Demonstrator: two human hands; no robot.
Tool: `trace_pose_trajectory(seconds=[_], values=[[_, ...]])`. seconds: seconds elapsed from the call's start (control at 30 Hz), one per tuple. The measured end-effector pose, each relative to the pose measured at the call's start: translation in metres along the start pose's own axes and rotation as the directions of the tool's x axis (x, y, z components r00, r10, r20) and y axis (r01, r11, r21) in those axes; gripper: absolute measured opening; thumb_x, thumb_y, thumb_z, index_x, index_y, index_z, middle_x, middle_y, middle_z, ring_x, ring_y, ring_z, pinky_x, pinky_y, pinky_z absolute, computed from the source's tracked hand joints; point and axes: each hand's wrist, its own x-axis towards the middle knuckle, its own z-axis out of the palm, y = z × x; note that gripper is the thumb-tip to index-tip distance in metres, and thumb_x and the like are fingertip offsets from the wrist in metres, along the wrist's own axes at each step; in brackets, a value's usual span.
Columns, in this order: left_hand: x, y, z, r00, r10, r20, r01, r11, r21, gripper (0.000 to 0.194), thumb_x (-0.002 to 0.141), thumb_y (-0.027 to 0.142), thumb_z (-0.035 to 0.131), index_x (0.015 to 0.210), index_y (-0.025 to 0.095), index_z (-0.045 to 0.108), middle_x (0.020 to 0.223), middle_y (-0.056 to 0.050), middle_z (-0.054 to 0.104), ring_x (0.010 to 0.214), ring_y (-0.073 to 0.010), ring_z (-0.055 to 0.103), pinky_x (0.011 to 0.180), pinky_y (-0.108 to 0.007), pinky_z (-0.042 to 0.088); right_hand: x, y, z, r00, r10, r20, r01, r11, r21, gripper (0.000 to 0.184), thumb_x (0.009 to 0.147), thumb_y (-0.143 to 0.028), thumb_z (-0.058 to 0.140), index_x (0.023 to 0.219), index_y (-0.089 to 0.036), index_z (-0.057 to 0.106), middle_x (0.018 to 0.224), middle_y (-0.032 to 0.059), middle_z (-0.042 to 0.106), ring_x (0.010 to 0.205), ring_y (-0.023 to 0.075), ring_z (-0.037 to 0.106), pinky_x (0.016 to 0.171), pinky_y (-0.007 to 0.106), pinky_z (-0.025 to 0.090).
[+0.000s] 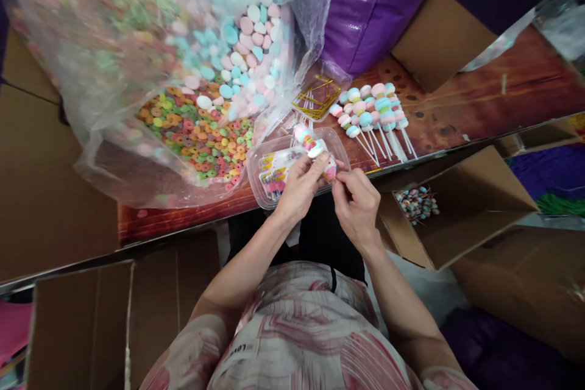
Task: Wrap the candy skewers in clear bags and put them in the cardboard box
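My left hand (299, 186) is closed around a candy skewer (315, 149) of pastel marshmallow-like pieces, held over a clear plastic tray (340, 146) at the table's front edge. My right hand (356, 198) pinches the skewer's lower end, next to a pink piece. A row of finished candy skewers (372, 113) with white sticks lies on the wooden table (479, 103) to the right of the tray. Gold twist ties (317, 97) lie in a clear packet just behind the tray.
A big clear bag (137, 42) of pastel candies and a bag of coloured ring candies (196, 131) fill the table's left. An open cardboard box (457, 207) with wrapped skewers stands at the right. A purple bag (375, 0) and more boxes lie behind and around.
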Motion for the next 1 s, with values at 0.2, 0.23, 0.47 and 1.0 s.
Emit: trace_pose_trajectory(seconds=[0.2,0.23,0.47,1.0], values=[[0.004,0.015,-0.005,0.997,-0.023,-0.07,0.019,0.999,-0.049,0.03,0.08,0.04,0.089,0.087,0.017,0.07,0.087,-0.006,0.079,0.096,-0.0226,0.08,0.082,-0.029,0.063,-0.003,-0.007,-0.012,0.989,0.115,0.098,-0.12,0.991,0.053,0.015,0.102,-0.022,0.059,0.096,-0.023,0.072,0.084,0.0033,0.072,0.076,0.0176,0.067,0.075,0.032,0.055],[0.005,0.016,-0.006,0.997,-0.021,-0.071,0.018,0.999,-0.049,0.031,0.08,0.041,0.089,0.088,0.017,0.07,0.086,-0.006,0.078,0.096,-0.0228,0.08,0.081,-0.029,0.063,-0.005,-0.006,-0.016,0.979,0.157,0.13,-0.168,0.982,0.082,0.014,0.101,-0.023,0.06,0.093,-0.023,0.072,0.08,0.0016,0.07,0.071,0.0162,0.065,0.07,0.03,0.053],[-0.002,0.0,-0.005,0.999,0.025,0.036,-0.026,0.999,0.039,0.043,0.072,0.054,0.091,0.087,0.018,0.071,0.085,-0.005,0.079,0.096,-0.0241,0.079,0.084,-0.032,0.062,-0.007,-0.007,-0.01,0.952,0.258,0.163,-0.284,0.945,0.16,0.017,0.099,-0.026,0.061,0.084,-0.021,0.067,0.073,-0.002,0.064,0.064,0.013,0.057,0.066,0.028,0.047],[-0.021,0.035,-0.028,0.964,0.246,0.103,-0.247,0.969,-0.003,0.031,0.081,0.044,0.086,0.085,0.019,0.068,0.08,-0.004,0.07,0.08,-0.0202,0.068,0.068,-0.03,0.057,0.038,-0.029,0.032,0.777,0.284,0.562,-0.571,0.694,0.439,0.044,0.1,-0.055,0.053,0.071,-0.023,0.056,0.056,-0.0038,0.05,0.05,0.0123,0.043,0.052,0.028,0.037]])
